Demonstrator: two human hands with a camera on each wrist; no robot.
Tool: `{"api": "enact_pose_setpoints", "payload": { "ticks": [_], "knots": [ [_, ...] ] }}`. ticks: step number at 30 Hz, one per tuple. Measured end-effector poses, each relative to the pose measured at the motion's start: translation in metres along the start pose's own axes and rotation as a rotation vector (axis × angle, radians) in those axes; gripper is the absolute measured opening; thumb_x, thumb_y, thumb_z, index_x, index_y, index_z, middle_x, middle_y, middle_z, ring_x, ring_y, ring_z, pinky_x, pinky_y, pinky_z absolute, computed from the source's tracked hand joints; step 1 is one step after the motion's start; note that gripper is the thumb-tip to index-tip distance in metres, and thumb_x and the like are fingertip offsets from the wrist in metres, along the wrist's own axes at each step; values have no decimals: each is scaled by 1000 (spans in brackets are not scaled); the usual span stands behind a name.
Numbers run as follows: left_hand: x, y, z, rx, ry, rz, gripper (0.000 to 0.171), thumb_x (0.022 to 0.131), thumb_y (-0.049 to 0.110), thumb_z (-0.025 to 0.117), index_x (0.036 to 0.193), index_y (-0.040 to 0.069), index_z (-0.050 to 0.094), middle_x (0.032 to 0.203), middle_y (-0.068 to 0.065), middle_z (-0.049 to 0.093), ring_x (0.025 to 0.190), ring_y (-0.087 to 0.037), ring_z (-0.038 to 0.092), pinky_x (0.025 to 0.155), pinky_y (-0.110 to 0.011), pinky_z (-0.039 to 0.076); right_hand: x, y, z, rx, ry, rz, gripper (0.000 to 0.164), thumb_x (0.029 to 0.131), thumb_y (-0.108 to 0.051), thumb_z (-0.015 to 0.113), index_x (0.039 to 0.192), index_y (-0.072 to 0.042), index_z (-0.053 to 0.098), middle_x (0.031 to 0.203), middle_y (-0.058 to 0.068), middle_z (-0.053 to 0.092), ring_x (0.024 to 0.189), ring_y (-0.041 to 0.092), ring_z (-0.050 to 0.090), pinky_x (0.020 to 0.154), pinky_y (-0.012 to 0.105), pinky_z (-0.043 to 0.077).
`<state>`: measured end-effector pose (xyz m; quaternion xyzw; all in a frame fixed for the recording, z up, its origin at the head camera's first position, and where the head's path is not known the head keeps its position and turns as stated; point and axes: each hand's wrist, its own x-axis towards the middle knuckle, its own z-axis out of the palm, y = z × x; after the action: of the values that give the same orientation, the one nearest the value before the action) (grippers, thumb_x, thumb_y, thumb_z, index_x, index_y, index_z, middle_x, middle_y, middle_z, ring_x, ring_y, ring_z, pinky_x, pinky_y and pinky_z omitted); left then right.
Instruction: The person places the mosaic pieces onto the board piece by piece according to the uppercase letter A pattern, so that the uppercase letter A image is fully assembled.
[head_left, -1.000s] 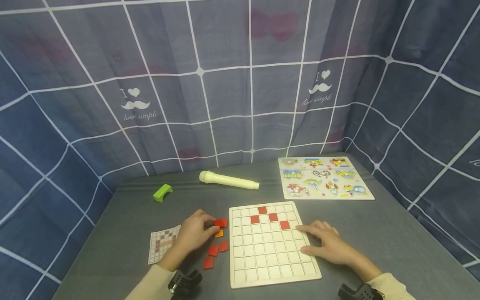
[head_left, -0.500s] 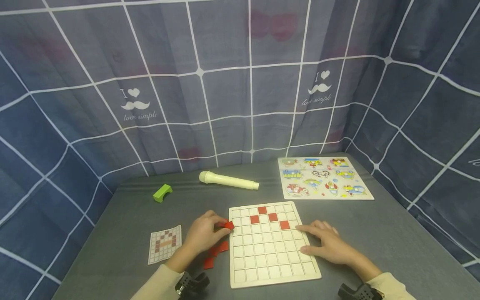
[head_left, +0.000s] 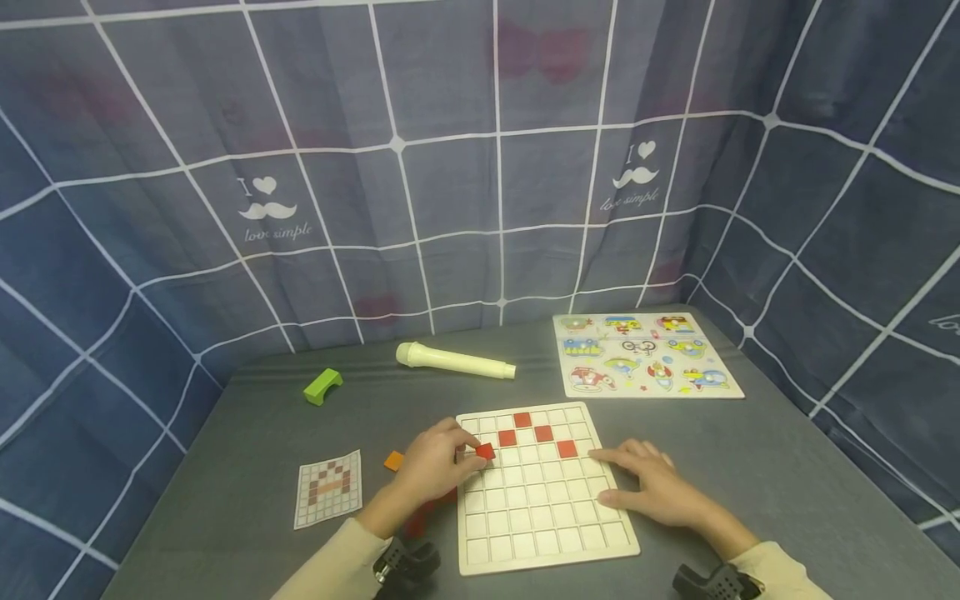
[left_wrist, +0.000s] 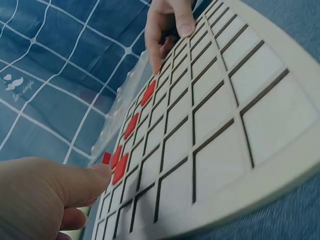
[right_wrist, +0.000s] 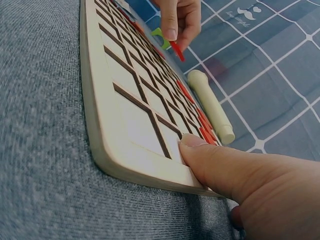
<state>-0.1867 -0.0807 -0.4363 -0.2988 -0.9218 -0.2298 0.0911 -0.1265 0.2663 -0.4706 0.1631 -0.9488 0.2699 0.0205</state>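
A pale gridded board [head_left: 525, 500] lies on the table, with several red square tiles set in its upper cells, one of them the top tile [head_left: 522, 420]. Over the board's upper left cells, my left hand [head_left: 431, 458] pinches a red tile [head_left: 486, 451] between thumb and fingers; the right wrist view shows this held tile [right_wrist: 177, 51] tilted above the grid. My right hand [head_left: 656, 487] rests at the board's right edge, its thumb [right_wrist: 200, 150] lying on the rim and cells. Loose red tiles [head_left: 416, 523] are partly hidden behind my left forearm. An orange tile [head_left: 393, 460] lies left of my left hand.
A paper card [head_left: 327, 489] with a printed grid pattern lies to the left. Further back are a green arch-shaped block [head_left: 323, 387], a pale toy microphone [head_left: 455, 361] and a picture puzzle board [head_left: 633, 392]. A tile-patterned curtain [head_left: 450, 192] encloses the table.
My left hand picked a red tile from the loose ones and carried it right, over the board. The orange tile now lies further left. My right hand stays in place.
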Motion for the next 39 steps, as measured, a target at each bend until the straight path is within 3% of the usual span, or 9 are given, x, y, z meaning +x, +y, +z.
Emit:
{"api": "enact_pose_setpoints", "payload": {
  "ticks": [6, 19, 26, 31, 39],
  "knots": [
    [4, 11, 8, -1, -9, 27, 21, 82, 29, 77, 94, 13, 78, 87, 1, 65, 69, -4, 53, 60, -17, 42, 0, 1, 1, 6, 2, -5, 55, 83, -52, 72, 131, -28, 62, 101, -12, 50, 94, 5, 38, 80, 32, 28],
    [12, 32, 24, -44, -96, 19, 23, 84, 35, 76, 97, 16, 76, 85, 5, 61, 68, 0, 47, 60, -15, 38, -1, 4, 5, -24, 43, -28, 54, 82, -52, 73, 130, -29, 63, 102, -12, 52, 96, 5, 40, 81, 33, 29],
    [17, 45, 31, -8, -134, 77, 23, 87, 37, 72, 100, 19, 77, 91, 7, 64, 70, 1, 46, 61, -14, 39, 0, 4, 4, -32, 29, -20, 55, 82, -53, 72, 130, -29, 62, 104, -12, 53, 98, 7, 42, 82, 34, 30],
    [19, 53, 34, -5, -113, 131, 22, 86, 34, 74, 100, 17, 77, 92, 4, 66, 74, -2, 55, 64, -13, 42, 2, 3, 2, -30, 22, -12, 55, 83, -53, 72, 131, -28, 62, 103, -12, 52, 96, 6, 41, 81, 33, 29],
    [26, 64, 41, 35, -106, 189, 21, 85, 33, 74, 99, 17, 78, 90, 5, 68, 75, -1, 57, 62, -9, 39, 1, 3, 2, -22, 17, -1, 55, 83, -54, 71, 131, -29, 62, 103, -12, 51, 97, 7, 41, 81, 33, 29]
  ]
}}
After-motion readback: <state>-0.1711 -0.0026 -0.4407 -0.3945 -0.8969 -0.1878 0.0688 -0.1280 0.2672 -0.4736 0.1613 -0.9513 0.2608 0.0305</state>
